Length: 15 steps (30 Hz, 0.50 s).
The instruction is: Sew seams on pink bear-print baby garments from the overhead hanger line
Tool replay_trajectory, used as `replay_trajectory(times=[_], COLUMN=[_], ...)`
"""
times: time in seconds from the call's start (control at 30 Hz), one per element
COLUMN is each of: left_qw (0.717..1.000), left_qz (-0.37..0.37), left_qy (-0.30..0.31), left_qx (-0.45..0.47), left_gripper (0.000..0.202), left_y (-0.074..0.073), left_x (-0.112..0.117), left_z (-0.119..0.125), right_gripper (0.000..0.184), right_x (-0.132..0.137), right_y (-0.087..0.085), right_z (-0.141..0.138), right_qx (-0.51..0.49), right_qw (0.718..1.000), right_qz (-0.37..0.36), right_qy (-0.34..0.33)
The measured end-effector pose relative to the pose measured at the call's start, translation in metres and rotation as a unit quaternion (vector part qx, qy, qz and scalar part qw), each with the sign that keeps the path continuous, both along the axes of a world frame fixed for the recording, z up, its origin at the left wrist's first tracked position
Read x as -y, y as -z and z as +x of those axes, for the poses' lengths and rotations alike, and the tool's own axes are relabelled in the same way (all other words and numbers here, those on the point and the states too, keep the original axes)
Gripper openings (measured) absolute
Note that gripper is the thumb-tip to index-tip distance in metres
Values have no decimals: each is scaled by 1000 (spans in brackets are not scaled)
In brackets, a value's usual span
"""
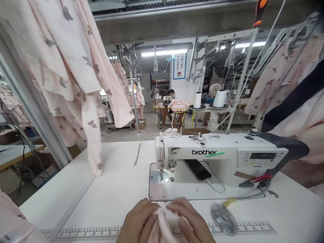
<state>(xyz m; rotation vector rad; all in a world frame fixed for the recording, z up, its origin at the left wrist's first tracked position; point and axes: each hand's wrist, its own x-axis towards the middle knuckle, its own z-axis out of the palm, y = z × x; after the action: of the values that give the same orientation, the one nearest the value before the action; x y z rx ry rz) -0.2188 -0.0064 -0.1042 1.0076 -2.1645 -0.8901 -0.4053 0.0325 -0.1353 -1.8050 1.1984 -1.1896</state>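
My left hand (140, 221) is closed on a pale pink piece of fabric (164, 227) at the bottom centre, thumb and fingers pinching its upper edge. Beside it my right hand (190, 219) curls around the other side of the same fabric, its fingers bent and slightly blurred. Much of the cloth is hidden between the hands and below the picture. Just beyond them stands a white sewing machine (202, 145), its needle and presser foot (162, 173) above a metal plate with no cloth under it.
A ruler strip (106, 232) runs along the table front. Right of my hands lies a round clear object (224, 218). A phone (198, 169) with a cable rests on the machine bed. Pink printed garments (93, 135) hang at left. A co-worker (171, 93) sits far back.
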Motion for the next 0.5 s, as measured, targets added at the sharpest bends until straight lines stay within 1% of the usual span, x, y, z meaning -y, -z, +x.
replay_trajectory(times=[0.03, 0.07, 0.13, 0.17, 0.2, 0.27, 0.33, 0.43, 0.5], left_qw=[1000, 1000, 994, 990, 987, 989, 993, 995, 994], left_qz=[-10, -9, 15, 35, 56, 83, 88, 67, 63], left_qy=[-4, -28, -106, -134, -144, -108, -71, -57, -53], left_qx=[-6, -9, -26, -37, -48, -60, -34, 48, 78], left_gripper=[30, 28, 21, 21, 24, 31, 35, 45, 52], left_y=[1, 3, 8, 10, 13, 15, 14, 10, 9], left_x=[-1, -2, -3, -3, -3, -3, -1, 3, 3], left_z=[-2, -4, -8, -9, -10, -10, -9, -8, -7], right_gripper=[36, 31, 22, 16, 11, 5, 3, 8, 9], right_x=[3, 6, 13, 15, 17, 18, 17, 13, 13], right_y=[-8, -14, -23, -25, -27, -27, -29, -34, -35], right_z=[1, 3, 8, 11, 12, 12, 10, 5, 4], right_qx=[-10, -17, -25, -26, -29, -41, -60, -90, -79], right_qw=[1000, 1000, 1000, 999, 999, 999, 998, 995, 994], right_qz=[-20, -20, 13, 24, 28, 22, 24, 52, 80], right_qy=[-1, -2, -1, 2, 5, -4, -17, -15, -13])
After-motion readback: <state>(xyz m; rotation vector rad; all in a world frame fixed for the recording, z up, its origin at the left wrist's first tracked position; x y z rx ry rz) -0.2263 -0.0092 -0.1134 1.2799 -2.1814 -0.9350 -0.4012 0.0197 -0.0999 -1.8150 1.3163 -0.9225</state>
